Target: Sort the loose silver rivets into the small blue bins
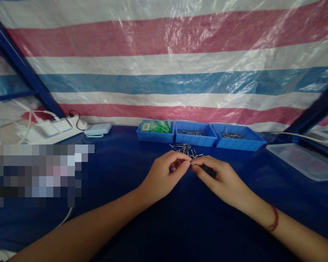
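Observation:
My left hand (166, 173) and my right hand (221, 176) meet over the blue table, fingertips pinched almost together. Between them a small silvery metal piece (191, 163) shows; it looks like a rivet or screw, but the fingers hide most of it. Both hands are closed on it. Just beyond the fingertips lies a loose pile of thin metal pins (184, 148), some with thicker ends, resembling blind rivets.
Behind the pile stand three blue bins: a left bin (155, 137) with green packets, a middle bin (195, 140) and a right bin (240, 144) with metal pins. A clear plastic lid (303, 162) lies right. A power strip (54, 129) and light-blue device (97, 129) sit left.

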### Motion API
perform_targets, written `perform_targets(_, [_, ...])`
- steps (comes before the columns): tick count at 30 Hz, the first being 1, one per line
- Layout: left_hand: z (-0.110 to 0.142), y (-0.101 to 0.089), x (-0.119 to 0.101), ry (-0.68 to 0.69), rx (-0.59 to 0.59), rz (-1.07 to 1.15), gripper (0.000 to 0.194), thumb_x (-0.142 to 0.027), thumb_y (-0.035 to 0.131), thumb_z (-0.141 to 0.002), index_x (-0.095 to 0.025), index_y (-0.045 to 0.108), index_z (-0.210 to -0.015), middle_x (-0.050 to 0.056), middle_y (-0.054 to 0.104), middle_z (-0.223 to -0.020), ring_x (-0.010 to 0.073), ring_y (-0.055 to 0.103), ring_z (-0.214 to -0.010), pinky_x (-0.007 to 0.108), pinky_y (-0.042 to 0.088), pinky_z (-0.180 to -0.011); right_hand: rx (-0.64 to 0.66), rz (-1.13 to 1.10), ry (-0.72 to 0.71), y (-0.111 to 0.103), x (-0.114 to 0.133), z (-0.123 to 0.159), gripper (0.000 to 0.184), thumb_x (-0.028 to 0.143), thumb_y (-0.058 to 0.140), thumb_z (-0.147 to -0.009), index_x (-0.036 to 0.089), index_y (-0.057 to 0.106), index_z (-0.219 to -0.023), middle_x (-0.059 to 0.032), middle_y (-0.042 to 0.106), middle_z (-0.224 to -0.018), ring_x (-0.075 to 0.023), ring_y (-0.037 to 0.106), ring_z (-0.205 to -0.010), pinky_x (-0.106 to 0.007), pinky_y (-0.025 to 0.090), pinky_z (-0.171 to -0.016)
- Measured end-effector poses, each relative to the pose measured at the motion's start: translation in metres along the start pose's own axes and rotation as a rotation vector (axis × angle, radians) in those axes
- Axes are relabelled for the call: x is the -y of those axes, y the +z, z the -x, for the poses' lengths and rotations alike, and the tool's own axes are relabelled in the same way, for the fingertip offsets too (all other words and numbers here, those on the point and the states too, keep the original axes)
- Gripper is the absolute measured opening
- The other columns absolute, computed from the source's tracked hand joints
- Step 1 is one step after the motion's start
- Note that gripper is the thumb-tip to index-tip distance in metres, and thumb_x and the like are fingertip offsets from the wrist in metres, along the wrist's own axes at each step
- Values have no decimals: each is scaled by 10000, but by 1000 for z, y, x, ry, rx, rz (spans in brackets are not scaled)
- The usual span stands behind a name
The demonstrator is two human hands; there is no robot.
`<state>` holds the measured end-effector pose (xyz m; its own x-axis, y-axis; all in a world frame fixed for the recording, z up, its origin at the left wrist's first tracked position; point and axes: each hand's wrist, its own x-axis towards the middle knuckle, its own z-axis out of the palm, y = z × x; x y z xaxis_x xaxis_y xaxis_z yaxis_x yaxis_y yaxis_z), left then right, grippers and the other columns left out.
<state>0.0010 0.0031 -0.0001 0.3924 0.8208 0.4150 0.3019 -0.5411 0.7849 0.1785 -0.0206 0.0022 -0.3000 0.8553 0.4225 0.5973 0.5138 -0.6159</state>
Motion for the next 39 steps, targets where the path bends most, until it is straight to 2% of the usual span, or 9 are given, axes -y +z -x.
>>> perform_targets(8, [0,0,2,-58,-1,-6,138,-208,553,-841,-195,654,-935,9,685,-867,132,618,-758,242,463,-684,-217,42,0,-4,0,2,126,271,559,-836,217,646,-911,-33,686,-847,-160,624,-723,-291,508,-662])
perform_targets(14, [0,0,4,-67,86,-17,175,-277,491,-888,-193,644,-908,6,680,-830,140,619,-762,254,465,-704,-189,154,-156,-8,7,3,96,246,526,-862,222,618,-849,-22,667,-794,-160,610,-729,-305,468,-670])
perform_targets(18, [1,0,2,-98,48,-18,215,-326,446,-906,-181,602,-929,16,662,-821,135,612,-729,250,467,-668,-198,320,-260,-16,2,-2,118,223,535,-851,217,582,-743,-10,668,-740,-167,602,-689,-345,419,-709])
perform_targets(21, [0,-1,1,-142,-18,-4,247,-338,445,-901,-186,547,-1066,23,655,-861,131,611,-710,253,471,-650,-340,428,-178,-36,-14,-10,144,271,521,-861,211,590,-749,-32,669,-751,-184,612,-712,-343,414,-729])
perform_targets(25, [-1,-4,1,-133,-18,-101,263,-349,409,-920,-188,545,-1076,18,647,-851,134,609,-726,262,466,-671,-574,695,147,-71,-51,-20,268,386,476,-878,176,632,-821,-84,655,-728,-202,602,-650,-316,380,-576])
perform_targets(26, [-1,-5,1,-124,2,-166,273,-361,391,-927,-187,554,-1062,18,646,-840,139,606,-720,270,464,-671,-546,790,200,-78,-60,-21,293,404,452,-885,183,636,-826,-85,655,-730,-211,606,-657,-317,356,-551])
perform_targets(30, [-1,-7,3,-43,125,-515,285,-398,440,-899,-177,603,-976,46,639,-897,193,601,-811,327,464,-736,-488,862,253,-90,-82,-20,277,440,468,-854,216,631,-834,-65,622,-655,-256,594,-618,-337,303,-515])
perform_targets(34, [1,-7,6,6,226,-740,207,-292,458,-890,-176,629,-913,61,622,-949,215,590,-875,346,467,-788,-456,826,200,-82,-72,-17,293,441,360,-892,265,590,-942,-73,632,-744,-307,611,-704,-401,365,-574])
perform_targets(39, [0,-5,5,18,279,-849,246,-217,370,-929,-151,604,-896,76,602,-940,206,570,-838,335,474,-762,-327,684,54,-60,-52,-19,179,326,499,-844,205,626,-876,-75,665,-754,-258,621,-676,-384,424,-618])
